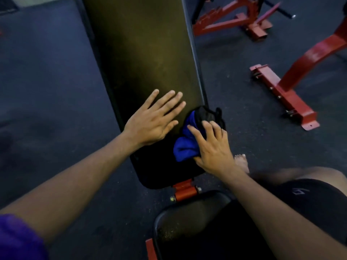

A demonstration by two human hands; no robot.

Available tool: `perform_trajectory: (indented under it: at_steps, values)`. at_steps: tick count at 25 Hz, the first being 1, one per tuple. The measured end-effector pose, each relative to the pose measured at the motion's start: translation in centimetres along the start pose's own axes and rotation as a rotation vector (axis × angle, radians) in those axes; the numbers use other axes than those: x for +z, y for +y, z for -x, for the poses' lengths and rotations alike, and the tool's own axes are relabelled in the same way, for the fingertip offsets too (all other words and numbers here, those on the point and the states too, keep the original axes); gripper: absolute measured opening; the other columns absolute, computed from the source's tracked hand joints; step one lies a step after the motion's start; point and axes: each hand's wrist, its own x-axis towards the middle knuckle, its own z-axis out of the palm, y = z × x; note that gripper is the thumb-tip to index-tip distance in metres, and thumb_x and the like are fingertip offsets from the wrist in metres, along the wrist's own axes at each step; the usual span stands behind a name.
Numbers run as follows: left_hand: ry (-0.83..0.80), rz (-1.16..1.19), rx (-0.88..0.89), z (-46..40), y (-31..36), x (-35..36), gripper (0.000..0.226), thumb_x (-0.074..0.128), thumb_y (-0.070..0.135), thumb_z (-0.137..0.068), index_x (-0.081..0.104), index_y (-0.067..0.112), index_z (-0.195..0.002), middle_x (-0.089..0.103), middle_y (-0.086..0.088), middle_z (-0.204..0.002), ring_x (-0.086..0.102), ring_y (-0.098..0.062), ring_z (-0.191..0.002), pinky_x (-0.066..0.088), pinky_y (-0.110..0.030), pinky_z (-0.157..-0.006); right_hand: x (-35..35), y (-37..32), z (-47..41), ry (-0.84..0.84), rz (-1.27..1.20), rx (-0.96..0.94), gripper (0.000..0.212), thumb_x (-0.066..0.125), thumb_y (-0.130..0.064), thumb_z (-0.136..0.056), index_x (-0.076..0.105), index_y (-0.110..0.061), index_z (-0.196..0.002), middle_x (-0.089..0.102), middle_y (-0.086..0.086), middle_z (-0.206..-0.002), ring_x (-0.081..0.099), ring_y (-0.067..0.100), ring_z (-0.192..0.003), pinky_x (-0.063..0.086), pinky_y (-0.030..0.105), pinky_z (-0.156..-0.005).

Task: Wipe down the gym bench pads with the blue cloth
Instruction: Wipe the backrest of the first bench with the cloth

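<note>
Cloth (185, 147), blue and bunched, lies crumpled on black back pad (146, 53).

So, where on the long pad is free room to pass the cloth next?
The long pad is bare beyond the left hand, up to the far end. It is crowded near the close end: the left hand lies flat there, and the right hand presses the cloth at the right edge.
</note>
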Motion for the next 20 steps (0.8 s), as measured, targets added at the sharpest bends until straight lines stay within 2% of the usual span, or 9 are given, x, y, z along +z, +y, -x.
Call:
perform_trajectory:
  at_steps: [3, 5, 9, 11, 13, 16, 18, 20]
  values:
    - [-0.051, 0.008, -0.022, -0.3, -0.5, 0.0, 0.059, 0.027, 0.044, -0.11, 0.026, 0.014, -0.161, 0.017, -0.013, -0.17, 0.014, -0.026, -0.158, 0.016, -0.054, -0.126, 0.8, 0.3, -0.7, -0.021, -0.02, 0.06, 0.079, 0.07, -0.056, -0.067, 0.041, -0.017, -0.13, 0.047, 0.015, -0.113, 0.047, 0.035, -0.091, 0.05, 0.045, -0.063]
    - [-0.056, -0.006, -0.009, -0.2, -0.4, 0.2, 0.059, 0.025, 0.043, -0.111, 0.024, 0.014, -0.162, 0.015, -0.014, -0.17, 0.012, -0.027, -0.158, 0.015, -0.054, -0.126, 1.0, -0.4, 0.1, -0.032, -0.09, 0.173, 0.074, 0.069, -0.054, -0.069, 0.04, -0.017, -0.127, 0.044, 0.012, -0.114, 0.049, 0.034, -0.093, 0.052, 0.042, -0.056]
    - [-0.064, -0.021, 0.0, -0.3, -0.3, 0.5, 0.059, 0.022, 0.042, -0.111, 0.02, 0.013, -0.162, 0.01, -0.015, -0.171, 0.009, -0.029, -0.158, 0.012, -0.055, -0.126, 1.7, -4.5, 3.4, -0.15, -0.308, 0.444, 0.068, 0.073, -0.047, -0.073, 0.037, -0.019, -0.124, 0.044, 0.01, -0.118, 0.056, 0.037, -0.099, 0.053, 0.045, -0.069]
    - [-0.081, -0.01, -0.002, -0.3, -0.3, 0.7, 0.06, 0.02, 0.042, -0.111, 0.016, 0.013, -0.163, 0.007, -0.015, -0.171, 0.006, -0.029, -0.158, 0.01, -0.055, -0.126, 1.7, -7.0, 3.7, -0.216, -0.334, 0.474, 0.069, 0.078, -0.042, -0.071, 0.037, -0.019, -0.122, 0.046, 0.01, -0.118, 0.058, 0.038, -0.096, 0.052, 0.044, -0.073]
    - [-0.073, -0.006, -0.003, -0.3, -0.3, 0.7, 0.06, 0.019, 0.042, -0.111, 0.015, 0.013, -0.163, 0.007, -0.015, -0.171, 0.005, -0.029, -0.158, 0.009, -0.055, -0.126, 1.4, -10.4, 3.1, -0.316, -0.317, 0.384, 0.07, 0.079, -0.035, -0.07, 0.034, -0.02, -0.122, 0.044, 0.01, -0.123, 0.058, 0.037, -0.1, 0.052, 0.045, -0.078]
    - [-0.061, -0.005, -0.004, -0.3, -0.2, 0.7, 0.059, 0.02, 0.042, -0.111, 0.016, 0.014, -0.163, 0.008, -0.014, -0.171, 0.006, -0.029, -0.158, 0.01, -0.055, -0.126, 1.2, -15.6, 2.9, -0.475, -0.372, 0.127, 0.07, 0.074, -0.024, -0.077, 0.025, -0.024, -0.126, 0.038, 0.009, -0.134, 0.052, 0.036, -0.113, 0.054, 0.048, -0.081]
    - [-0.056, -0.002, -0.009, -0.3, -0.2, 0.6, 0.059, 0.02, 0.041, -0.111, 0.016, 0.014, -0.163, 0.008, -0.014, -0.171, 0.006, -0.029, -0.158, 0.01, -0.055, -0.126, 1.6, -16.6, 2.9, -0.498, -0.381, -0.041, 0.064, 0.07, -0.019, -0.081, 0.025, -0.026, -0.127, 0.038, 0.009, -0.133, 0.05, 0.038, -0.113, 0.054, 0.049, -0.073]
    - [-0.051, 0.009, -0.009, -0.4, -0.2, 0.4, 0.059, 0.02, 0.041, -0.111, 0.016, 0.014, -0.163, 0.008, -0.014, -0.171, 0.006, -0.028, -0.158, 0.01, -0.054, -0.126, 1.9, -15.6, 3.2, -0.476, -0.334, -0.132, 0.063, 0.068, -0.015, -0.08, 0.028, -0.027, -0.127, 0.039, 0.008, -0.131, 0.052, 0.037, -0.111, 0.054, 0.046, -0.063]
